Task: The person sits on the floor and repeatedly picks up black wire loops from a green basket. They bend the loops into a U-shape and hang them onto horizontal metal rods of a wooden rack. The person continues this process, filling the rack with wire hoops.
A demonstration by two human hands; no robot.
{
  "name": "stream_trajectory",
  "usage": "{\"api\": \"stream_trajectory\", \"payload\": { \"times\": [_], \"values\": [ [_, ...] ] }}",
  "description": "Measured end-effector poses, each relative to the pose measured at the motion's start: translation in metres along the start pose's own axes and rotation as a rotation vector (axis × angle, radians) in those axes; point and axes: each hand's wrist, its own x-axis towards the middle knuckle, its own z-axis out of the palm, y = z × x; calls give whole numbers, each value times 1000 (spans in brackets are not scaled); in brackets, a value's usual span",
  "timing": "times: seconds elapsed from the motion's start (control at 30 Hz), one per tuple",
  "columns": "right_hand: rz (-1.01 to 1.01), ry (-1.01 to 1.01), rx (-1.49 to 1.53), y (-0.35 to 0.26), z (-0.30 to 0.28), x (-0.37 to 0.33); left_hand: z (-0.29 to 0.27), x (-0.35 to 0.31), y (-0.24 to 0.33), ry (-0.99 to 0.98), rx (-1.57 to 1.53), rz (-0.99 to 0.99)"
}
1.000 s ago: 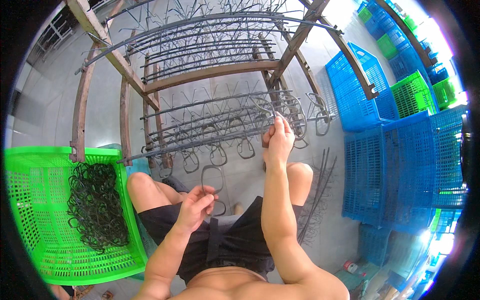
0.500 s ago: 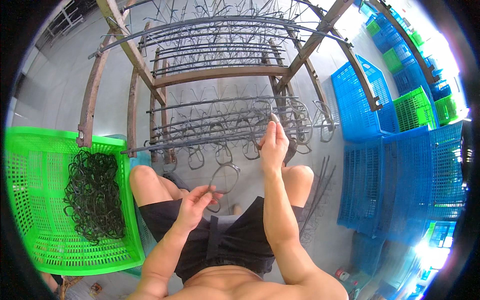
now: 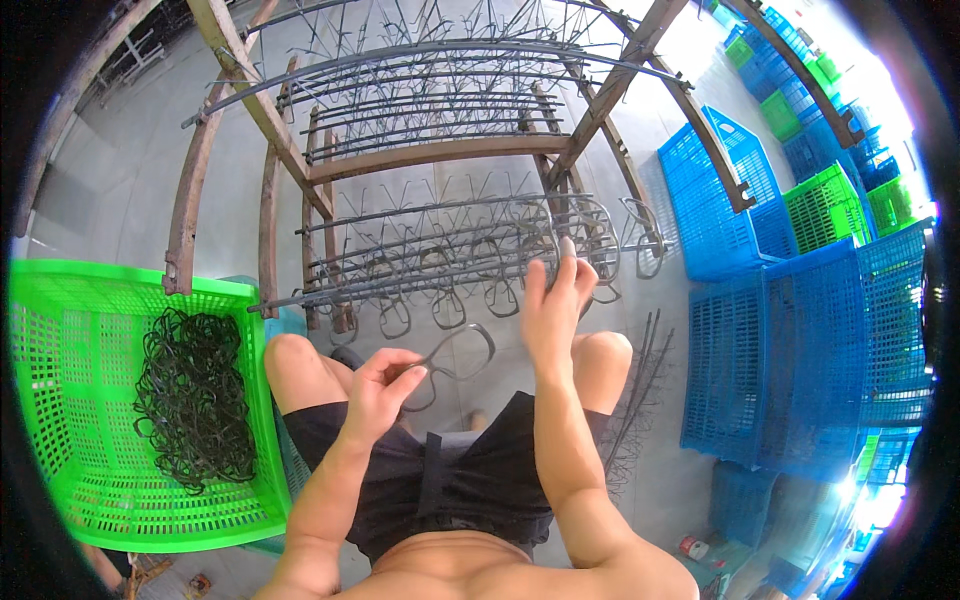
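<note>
My left hand (image 3: 385, 388) pinches a dark, thin spectacle frame (image 3: 490, 345) with two rounded loops, held above my lap. My right hand (image 3: 555, 310) is raised at the right end of the lower rods, its thumb and fingers apart. A similar spectacle frame (image 3: 553, 235) hangs right at its fingertips; whether they touch cannot be made out. More frames of this kind, such as the hanging frame (image 3: 447, 307), dangle in a row from hooks along the front rod (image 3: 375, 289). A tangled heap of dark frames (image 3: 195, 400) lies in the green basket (image 3: 80, 490) on my left.
A brown rack (image 3: 430, 155) stands before me, carrying several hooked rods (image 3: 440, 50) higher up. Its bare arms (image 3: 180, 240) jut toward me. Blue crates (image 3: 770, 370) stand on the right. Hooked rods (image 3: 635, 410) lie on the floor beside my right leg.
My right hand has loosened from a pinch and spread its fingers beside the hanging frame. The frame in my left hand has turned and shifted slightly, and the hand has moved up a little.
</note>
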Motion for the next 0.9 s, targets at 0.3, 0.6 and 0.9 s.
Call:
{"api": "stream_trajectory", "payload": {
  "times": [0.3,0.6,0.9],
  "values": [
    [93,-857,627,-30,-23,-39,-61,10,46,48,182,341],
    [592,-1,734,-29,65,-35,-316,-33,-40,819,1410,-703],
    [752,-39,914,-35,63,-22,-364,-11,-80,820,1177,-744]
  ]
}}
